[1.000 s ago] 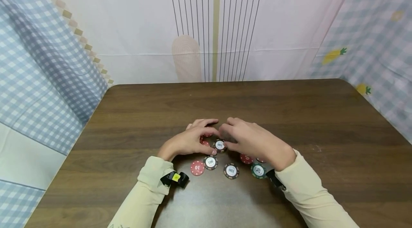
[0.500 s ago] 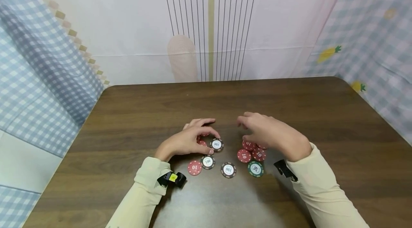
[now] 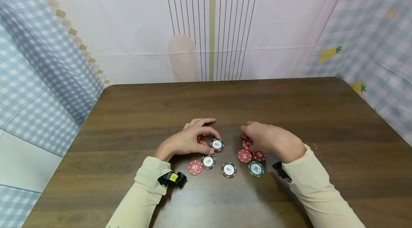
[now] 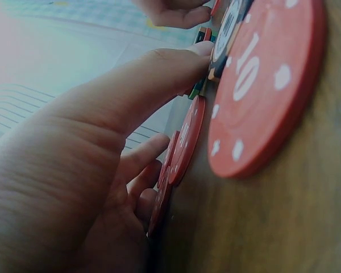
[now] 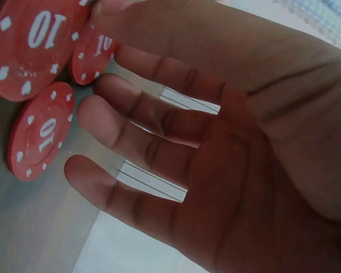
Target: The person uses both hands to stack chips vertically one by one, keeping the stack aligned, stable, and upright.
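Observation:
In the head view, the thumb and index finger of my left hand curve round a low stack of poker chips, topped by a black 100 chip. Green and black rims of the stack show beside the thumb in the left wrist view. Partly under that hand lie red chips. My right hand is low over a cluster of red 10 chips, its thumb and fingertips at the edges of the far red chip. In the right wrist view, its fingers are apart and loosely bent.
Nearer the body lie two black 100 chips, a left one and a middle one. A red 10 chip and a green chip flank them. The brown wooden table ends at a white cloth backdrop.
My right hand has moved from beside the black-topped stack to the red chips on the right, then lowered over them. The left hand stays round the stack.

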A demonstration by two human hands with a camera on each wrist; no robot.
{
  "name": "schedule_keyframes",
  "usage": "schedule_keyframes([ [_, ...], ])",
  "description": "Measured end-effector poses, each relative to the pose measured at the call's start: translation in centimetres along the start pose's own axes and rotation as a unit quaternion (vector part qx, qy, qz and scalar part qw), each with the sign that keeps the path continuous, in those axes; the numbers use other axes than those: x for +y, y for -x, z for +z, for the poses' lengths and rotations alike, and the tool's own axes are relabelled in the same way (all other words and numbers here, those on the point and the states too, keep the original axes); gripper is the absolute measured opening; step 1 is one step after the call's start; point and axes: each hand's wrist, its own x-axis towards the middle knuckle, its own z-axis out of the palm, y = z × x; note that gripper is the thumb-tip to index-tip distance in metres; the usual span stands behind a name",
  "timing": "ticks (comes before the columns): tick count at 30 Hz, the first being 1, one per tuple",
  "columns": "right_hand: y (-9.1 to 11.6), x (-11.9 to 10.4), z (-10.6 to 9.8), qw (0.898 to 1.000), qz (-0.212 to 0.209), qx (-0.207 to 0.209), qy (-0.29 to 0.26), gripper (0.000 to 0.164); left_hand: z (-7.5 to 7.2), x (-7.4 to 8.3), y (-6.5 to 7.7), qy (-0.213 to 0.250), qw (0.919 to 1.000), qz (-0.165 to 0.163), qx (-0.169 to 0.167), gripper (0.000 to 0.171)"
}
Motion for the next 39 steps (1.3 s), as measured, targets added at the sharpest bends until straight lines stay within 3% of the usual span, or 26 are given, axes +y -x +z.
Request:
schedule_keyframes([
  [16,-0.18,-0.46,0.33,0.998,0.057,-0.012,0.015,0.060,-0.01,-0.07,-0.07,0.002,1.0000,-0.006,0.000,0.036],
  [24,-0.36,-0.55,0.64,0.998,0.059,-0.016,0.012,0.067,-0.07,0.06,0.09,0.006,1.0000,-0.003,-0.002,0.035],
  [30,-0.69,-0.57,0.95,0.998,0.064,-0.020,-0.003,0.081,0.14,-0.17,0.33,0.004,1.0000,-0.004,0.002,0.035],
  [35,-0.39,-0.21,0.73,0.997,0.069,-0.002,-0.026,0.088,0.27,-0.22,0.23,0.001,1.0000,-0.003,0.001,0.035],
  [39,-0.10,0.12,0.02,0.998,0.060,0.027,-0.023,0.080,0.13,-0.24,0.17,0.001,1.0000,-0.003,0.002,0.035],
])
